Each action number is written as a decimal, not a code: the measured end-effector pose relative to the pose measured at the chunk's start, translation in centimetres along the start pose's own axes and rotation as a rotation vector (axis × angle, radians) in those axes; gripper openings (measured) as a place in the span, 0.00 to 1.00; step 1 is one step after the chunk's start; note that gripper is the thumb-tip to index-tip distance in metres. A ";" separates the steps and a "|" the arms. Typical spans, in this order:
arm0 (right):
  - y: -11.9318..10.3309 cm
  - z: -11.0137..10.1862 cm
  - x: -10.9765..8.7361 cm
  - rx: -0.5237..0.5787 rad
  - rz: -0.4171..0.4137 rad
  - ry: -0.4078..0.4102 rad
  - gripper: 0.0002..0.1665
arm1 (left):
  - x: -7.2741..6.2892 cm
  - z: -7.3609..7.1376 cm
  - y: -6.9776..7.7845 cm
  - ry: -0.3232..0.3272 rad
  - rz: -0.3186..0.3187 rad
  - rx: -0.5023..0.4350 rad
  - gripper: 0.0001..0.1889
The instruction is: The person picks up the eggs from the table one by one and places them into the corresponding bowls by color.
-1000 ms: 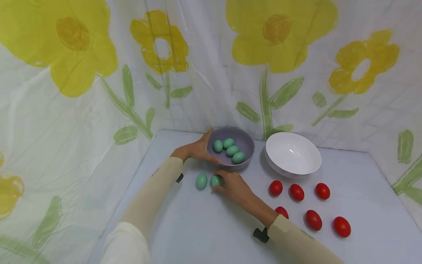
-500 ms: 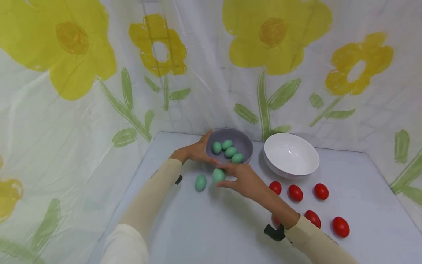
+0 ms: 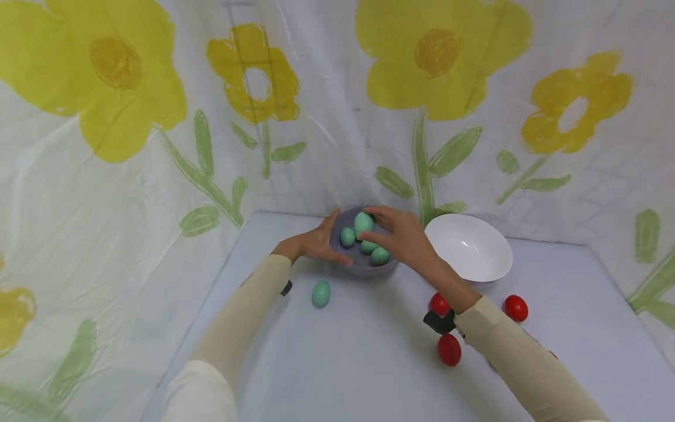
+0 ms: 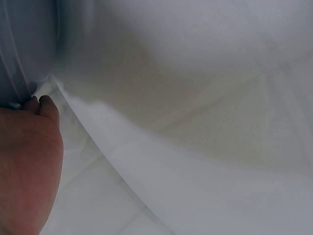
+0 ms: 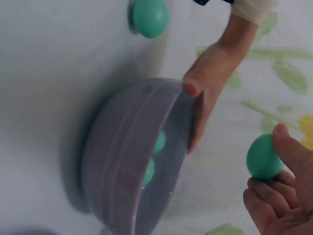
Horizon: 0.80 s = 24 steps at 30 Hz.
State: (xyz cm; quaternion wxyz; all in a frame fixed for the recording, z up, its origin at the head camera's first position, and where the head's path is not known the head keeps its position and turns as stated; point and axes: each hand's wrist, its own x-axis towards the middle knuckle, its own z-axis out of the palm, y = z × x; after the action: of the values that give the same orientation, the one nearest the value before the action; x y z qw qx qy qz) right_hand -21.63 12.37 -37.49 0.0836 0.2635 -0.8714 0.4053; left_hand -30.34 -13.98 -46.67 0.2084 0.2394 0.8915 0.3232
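Observation:
A green egg (image 3: pixel 364 225) is pinched between the thumb and fingers of my right hand (image 3: pixel 403 237), held above the purple bowl (image 3: pixel 364 271). The right wrist view shows this egg (image 5: pixel 264 157) clear of the rim. Inside the bowl lie several more green eggs (image 3: pixel 347 237), partly covered by the right hand. My left hand (image 3: pixel 316 241) holds the bowl's left side, thumb at the front rim and fingers round toward the back. In the left wrist view only part of that hand (image 4: pixel 29 161) shows against the bowl. One green egg (image 3: pixel 320 293) lies on the table in front of the bowl.
A white bowl (image 3: pixel 474 246) stands right of the purple one, partly behind the right forearm. Red eggs (image 3: pixel 449 350) lie on the table at the right, some hidden by the right arm. A flower-printed curtain (image 3: pixel 327 146) closes off the back and sides.
My right hand has picked the green egg up off the table and carried it up and away, over the purple bowl. The left hand has stayed on the bowl.

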 end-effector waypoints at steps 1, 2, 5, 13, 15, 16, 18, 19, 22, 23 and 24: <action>0.4 0.3 0.3 -0.003 -0.004 -0.002 0.33 | 0.0 0.0 0.0 0.000 0.002 0.000 0.83; 0.8 0.7 0.7 -0.004 -0.011 -0.006 0.34 | 0.0 -0.1 0.0 0.002 0.004 -0.001 0.83; 1.9 1.9 1.5 -0.027 -0.011 -0.029 0.33 | 0.0 -0.1 0.0 0.005 0.013 0.002 0.83; 4.4 4.8 2.2 -0.239 0.047 -0.143 0.32 | 0.0 -0.1 0.1 0.008 0.026 -0.006 0.82; 4.9 5.4 2.3 -0.276 0.048 -0.176 0.32 | -0.1 -0.1 0.1 0.007 0.019 -0.014 0.82; 5.1 5.7 2.3 -0.294 0.041 -0.187 0.31 | -0.1 0.0 0.1 0.005 0.014 -0.017 0.83; 5.6 6.2 2.4 -0.335 0.024 -0.207 0.31 | -0.1 0.0 0.0 0.004 0.007 -0.022 0.83; 5.7 6.4 2.4 -0.350 0.016 -0.213 0.31 | -0.1 0.1 0.0 0.003 0.004 -0.024 0.83; 6.1 6.9 2.5 -0.379 0.001 -0.224 0.30 | -0.1 0.1 0.0 0.001 0.004 -0.023 0.83; 6.1 7.0 2.5 -0.385 0.000 -0.227 0.29 | -0.1 0.1 0.0 0.000 0.005 -0.022 0.83; 6.2 7.1 2.5 -0.390 0.000 -0.228 0.29 | -0.1 0.0 0.0 -0.001 0.004 -0.019 0.82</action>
State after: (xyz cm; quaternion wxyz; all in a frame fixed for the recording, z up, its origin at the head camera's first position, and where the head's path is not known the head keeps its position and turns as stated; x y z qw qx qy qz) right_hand -26.51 9.31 -45.35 0.0339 0.2866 -0.9370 0.1969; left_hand -30.28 -14.03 -46.71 0.2106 0.2395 0.8877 0.3321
